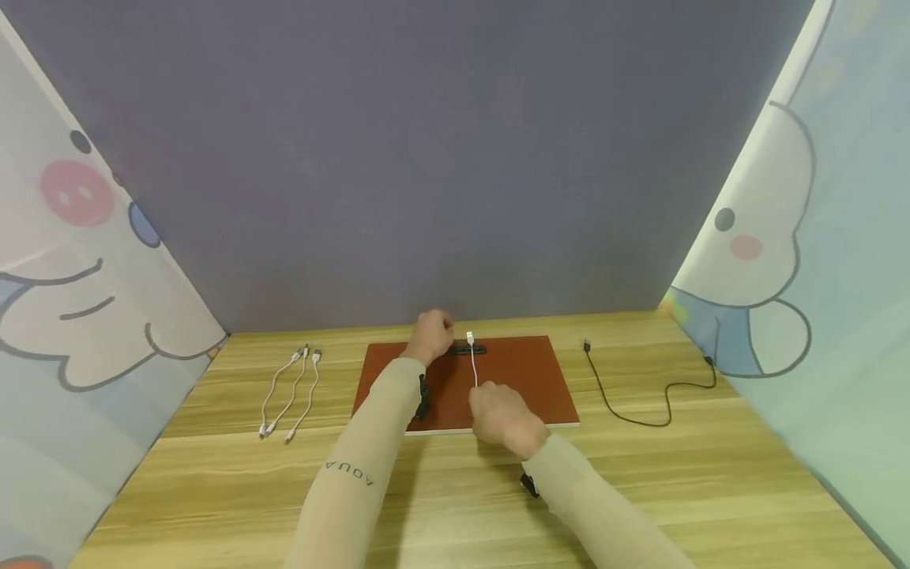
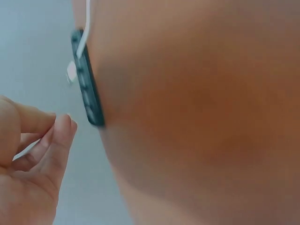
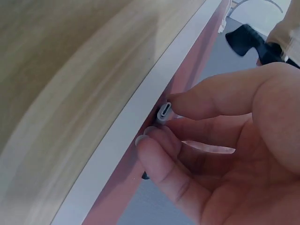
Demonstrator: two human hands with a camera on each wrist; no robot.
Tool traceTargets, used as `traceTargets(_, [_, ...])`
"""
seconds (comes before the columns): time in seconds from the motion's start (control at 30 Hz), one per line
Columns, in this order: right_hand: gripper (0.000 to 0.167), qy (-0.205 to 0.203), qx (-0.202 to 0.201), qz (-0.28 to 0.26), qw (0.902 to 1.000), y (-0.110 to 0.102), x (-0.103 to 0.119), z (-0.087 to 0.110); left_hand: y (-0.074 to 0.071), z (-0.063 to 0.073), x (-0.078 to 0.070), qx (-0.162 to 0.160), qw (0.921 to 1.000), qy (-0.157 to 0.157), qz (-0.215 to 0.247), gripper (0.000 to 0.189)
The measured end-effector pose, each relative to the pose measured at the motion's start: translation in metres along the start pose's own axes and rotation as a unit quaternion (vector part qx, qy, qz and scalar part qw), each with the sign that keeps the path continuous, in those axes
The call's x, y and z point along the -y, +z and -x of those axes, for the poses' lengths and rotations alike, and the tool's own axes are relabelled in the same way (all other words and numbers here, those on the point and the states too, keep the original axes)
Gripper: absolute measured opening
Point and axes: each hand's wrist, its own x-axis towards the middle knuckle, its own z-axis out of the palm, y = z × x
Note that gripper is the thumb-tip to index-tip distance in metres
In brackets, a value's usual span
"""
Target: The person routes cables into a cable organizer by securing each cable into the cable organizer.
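A white USB cable runs across the brown board, over a slim black slotted cable holder at its far edge. Its USB-A plug sticks out past the holder. Near the board's front edge, my right hand pinches the cable's other end; the right wrist view shows the small USB-C connector between thumb and fingers. My left hand is by the holder's left end. In the left wrist view its fingertips meet, apart from the holder, with nothing visible between them.
Three short white cables lie side by side on the wooden table to the left. A longer black cable curves over the table on the right. A grey wall rises behind, with cartoon-printed panels on both sides.
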Motion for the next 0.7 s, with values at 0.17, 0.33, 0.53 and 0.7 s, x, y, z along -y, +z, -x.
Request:
traceTargets(0.17, [0.025,0.001,-0.004,0.003,1.0,-0.002,-0.004,0.0,-0.01,0.005,0.01,0.015,0.9993,-0.011,-0.032,0.019])
traceTargets(0.33, [0.021,0.006,0.007,0.003,1.0,-0.004,-0.006,-0.001,-0.022,0.007,0.012,0.01,0.9962,-0.001,-0.086,0.032])
traceTargets(0.53, [0.022,0.004,0.011,-0.012,0.9999,-0.003,-0.005,0.001,-0.04,0.012,0.012,0.015,0.9901,0.023,-0.137,0.027])
traceTargets(0.7, [0.024,-0.001,0.007,-0.011,0.9999,0.0,-0.004,0.002,-0.058,0.018,0.018,0.018,0.9883,0.027,-0.149,0.017])
